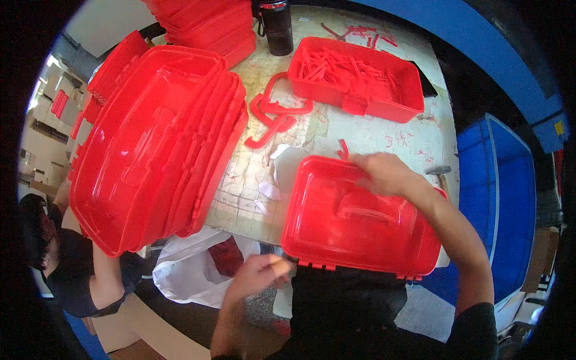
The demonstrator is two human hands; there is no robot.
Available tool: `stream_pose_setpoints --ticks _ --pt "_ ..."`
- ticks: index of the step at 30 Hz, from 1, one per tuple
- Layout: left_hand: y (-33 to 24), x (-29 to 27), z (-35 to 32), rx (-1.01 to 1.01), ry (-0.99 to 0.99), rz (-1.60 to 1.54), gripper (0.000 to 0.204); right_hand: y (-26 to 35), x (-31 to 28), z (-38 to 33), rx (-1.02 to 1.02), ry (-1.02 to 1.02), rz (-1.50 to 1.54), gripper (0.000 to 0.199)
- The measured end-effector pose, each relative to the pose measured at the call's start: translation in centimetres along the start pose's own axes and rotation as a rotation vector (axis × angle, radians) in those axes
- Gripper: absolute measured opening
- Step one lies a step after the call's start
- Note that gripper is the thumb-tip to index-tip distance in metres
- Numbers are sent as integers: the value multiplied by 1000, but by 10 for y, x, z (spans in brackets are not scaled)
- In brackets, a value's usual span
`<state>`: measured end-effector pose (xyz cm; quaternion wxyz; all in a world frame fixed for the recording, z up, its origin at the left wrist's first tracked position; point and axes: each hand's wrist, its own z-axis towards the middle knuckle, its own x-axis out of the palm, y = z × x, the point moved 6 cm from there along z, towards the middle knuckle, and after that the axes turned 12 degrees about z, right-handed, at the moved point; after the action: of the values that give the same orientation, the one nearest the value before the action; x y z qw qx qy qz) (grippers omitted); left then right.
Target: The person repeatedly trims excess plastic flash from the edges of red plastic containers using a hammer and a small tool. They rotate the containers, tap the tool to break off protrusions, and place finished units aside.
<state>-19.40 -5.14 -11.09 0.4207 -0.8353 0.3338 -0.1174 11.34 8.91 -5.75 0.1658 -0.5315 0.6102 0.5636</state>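
Observation:
A shallow red plastic case (360,231) with rounded corners lies at the table's near edge in front of me, its hinge tabs along the side toward my body. Over its far rim is my right hand (384,173), which touches the case; motion smears its fingers. A thin red plastic strip (343,150) sticks up beside those fingertips. My left hand (261,275) hovers just off the case's near left corner, apart from it. Its fingers are curled and closed, and whatever they may hold is hidden.
Nested red cases (144,138) tower at the left, near another person's arm (108,279). Red handles (279,108) lie mid-table. Behind are a red bin (384,111) of plastic scraps and a black bottle (276,30). A blue crate (516,198) stands right; a white bag (186,270) hangs below.

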Motion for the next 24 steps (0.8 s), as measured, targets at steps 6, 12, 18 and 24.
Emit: stream_pose_setpoints --ticks 6,12,18,24 --pt "-116 -94 85 596 -777 358 18 28 -65 -76 -94 -422 7 29" --pt "-164 -131 204 243 -1055 1364 26 104 -32 -154 -321 -692 -668 43" --pt "-176 -127 183 273 -982 1203 21 115 77 -174 -388 -659 -503 35" --pt "-228 -65 52 960 -1272 800 22 80 77 -177 -229 -686 340 37"
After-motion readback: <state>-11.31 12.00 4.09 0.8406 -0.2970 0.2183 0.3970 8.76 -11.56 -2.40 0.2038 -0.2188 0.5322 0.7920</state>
